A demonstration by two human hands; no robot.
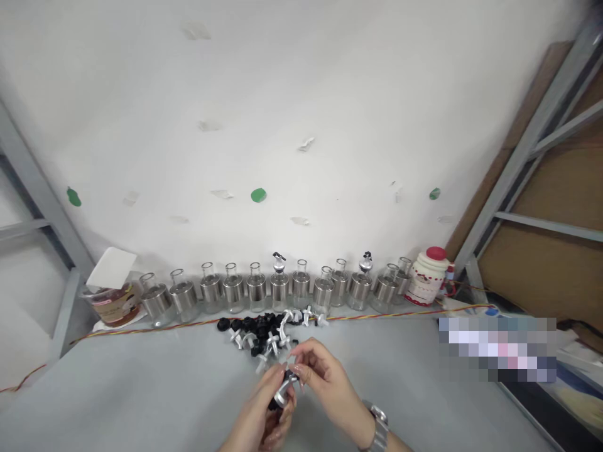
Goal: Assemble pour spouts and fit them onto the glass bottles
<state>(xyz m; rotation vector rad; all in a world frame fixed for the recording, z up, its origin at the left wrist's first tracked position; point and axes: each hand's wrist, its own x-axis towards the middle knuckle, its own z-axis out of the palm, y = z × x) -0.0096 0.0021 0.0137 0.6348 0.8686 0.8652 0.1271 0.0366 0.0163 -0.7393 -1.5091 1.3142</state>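
Note:
My left hand (266, 408) is closed around a silver-and-black bottle pourer (281, 394), held tilted above the grey table. Thumb and index finger of my right hand (323, 376) pinch at the upper end of the same pourer, by its black part; a small pale piece shows between the fingertips, too small to name. Just beyond my hands lies a pile of loose silver and black pourer parts (264, 329). Behind the pile stands a row of glass bottles with metal sleeves (257, 287). Silver-and-black pourers (279, 262) sit in the necks of two of them.
A plastic tub with a white lid (113, 304) stands at the left end of the row, a cream jar with a red lid (426, 276) at the right. A twisted red-yellow wire (179, 325) crosses the grey table (141, 389). A blurred-out item (497, 348) lies far right.

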